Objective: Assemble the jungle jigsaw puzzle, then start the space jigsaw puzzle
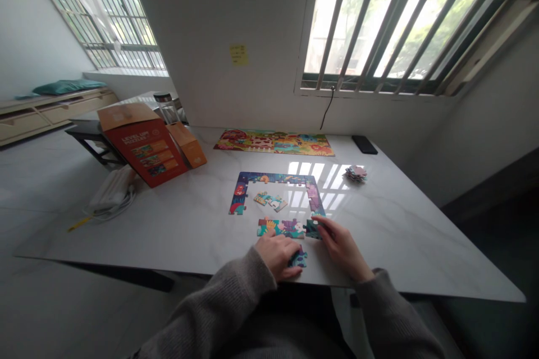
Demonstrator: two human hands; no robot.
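Observation:
On the near side of the table, my right hand grips a dark green puzzle piece at the right end of a joined puzzle strip. My left hand has fingertips at the strip's lower edge. Between its fingers and thumb is a blue and purple puzzle piece, partly hidden by the hand. Beyond the strip lies a puzzle border, joined along its top and both sides. Inside this border are a few loose joined pieces.
A finished long puzzle lies by the wall, with a black phone to its right. Stacked puzzle pieces sit at the right. An orange puzzle box and a white cabled device stand at the left.

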